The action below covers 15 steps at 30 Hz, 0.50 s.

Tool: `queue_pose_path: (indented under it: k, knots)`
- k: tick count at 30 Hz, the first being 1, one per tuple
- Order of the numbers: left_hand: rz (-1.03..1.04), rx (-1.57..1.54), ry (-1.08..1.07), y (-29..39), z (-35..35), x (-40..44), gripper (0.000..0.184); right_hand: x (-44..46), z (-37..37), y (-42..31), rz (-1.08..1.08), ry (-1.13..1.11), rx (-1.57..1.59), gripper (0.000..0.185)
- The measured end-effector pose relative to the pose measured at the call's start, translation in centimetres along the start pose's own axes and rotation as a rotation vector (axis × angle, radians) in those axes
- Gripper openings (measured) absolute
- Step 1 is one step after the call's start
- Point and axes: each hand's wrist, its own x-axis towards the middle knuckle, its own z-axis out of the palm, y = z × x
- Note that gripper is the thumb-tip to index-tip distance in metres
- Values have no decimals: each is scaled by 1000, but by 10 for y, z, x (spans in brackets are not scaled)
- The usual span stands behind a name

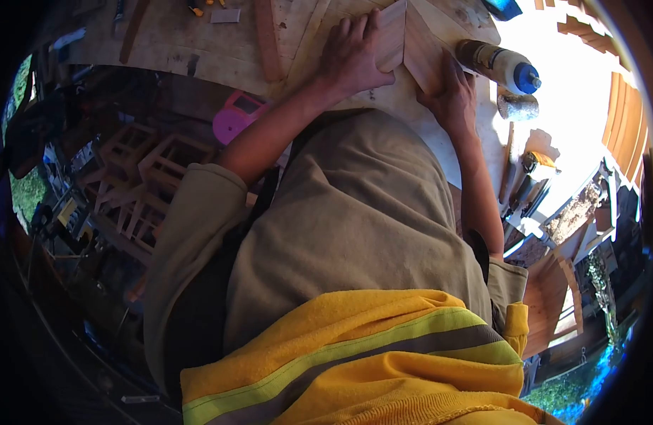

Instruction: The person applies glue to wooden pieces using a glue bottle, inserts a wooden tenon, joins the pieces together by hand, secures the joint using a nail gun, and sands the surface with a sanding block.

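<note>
Two flat wooden boards meet edge to edge at an angle on the workbench at the top of the view. My left hand (pixel 351 57) is closed on the left board (pixel 392 41), its thumb along the near end and its fingers over the far side. The right board (pixel 423 55) is gripped by my right hand (pixel 454 98) at its near end. A line runs between the boards where they touch. Just right of my right hand lies a glue bottle (pixel 493 64) with a blue cap, tipped on its side.
The workbench (pixel 220 49) carries wooden strips (pixel 267 42) and a small pale rectangle (pixel 226 15). Beside the glue bottle is a jar (pixel 518 108). A pink device (pixel 238 117) sits by my left forearm. Wooden frames (pixel 153 166) stand lower left. Tools (pixel 535 166) lie at right.
</note>
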Motion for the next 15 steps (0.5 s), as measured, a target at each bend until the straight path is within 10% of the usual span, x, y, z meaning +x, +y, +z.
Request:
queue_pose_path:
  k: [15]
  knots:
    - [59,-75,41,-4,-1,7,112,22,1,-18,102,-44,135,90]
